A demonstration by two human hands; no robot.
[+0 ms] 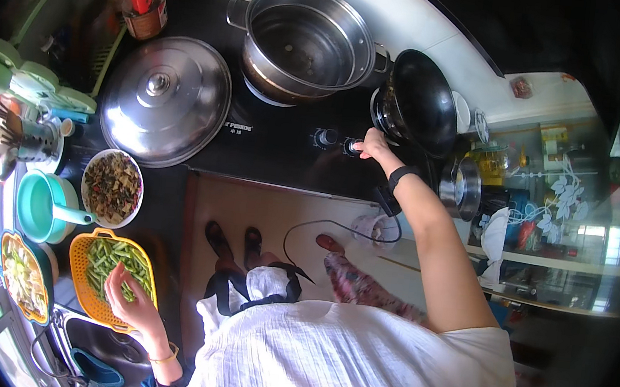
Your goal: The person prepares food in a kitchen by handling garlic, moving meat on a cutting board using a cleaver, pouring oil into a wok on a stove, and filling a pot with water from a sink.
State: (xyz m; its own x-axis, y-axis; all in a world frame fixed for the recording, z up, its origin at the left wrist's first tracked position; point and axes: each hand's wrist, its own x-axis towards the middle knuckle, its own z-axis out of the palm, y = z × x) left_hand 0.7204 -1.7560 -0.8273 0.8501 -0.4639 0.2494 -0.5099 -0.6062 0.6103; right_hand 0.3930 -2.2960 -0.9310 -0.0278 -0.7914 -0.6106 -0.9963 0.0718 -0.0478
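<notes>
My right hand (374, 145) grips the right control knob (356, 146) of the black gas cooktop (286, 154). A second knob (325, 136) sits beside it. Above my left hand's side, a yellow plastic colander (78, 265) holds cut green beans (104, 262). My left hand (129, 299) hovers over its near edge, fingers apart and slightly bent, with nothing seen in them. A large steel pot (309, 40) stands uncovered on the left burner, with a little liquid or residue at its bottom. A black wok (424, 103) stands tilted at the right burner. The steel lid (166, 102) lies left of the pot.
Left of me are a bowl of chopped food (112, 187), a turquoise ladle-like pan (42, 208), a basket of pale cut vegetables (23, 277) and a sink (102, 339). A steel pot (461, 187) stands right. Another person's patterned trouser leg (354, 280) and a bin (374, 228) are below.
</notes>
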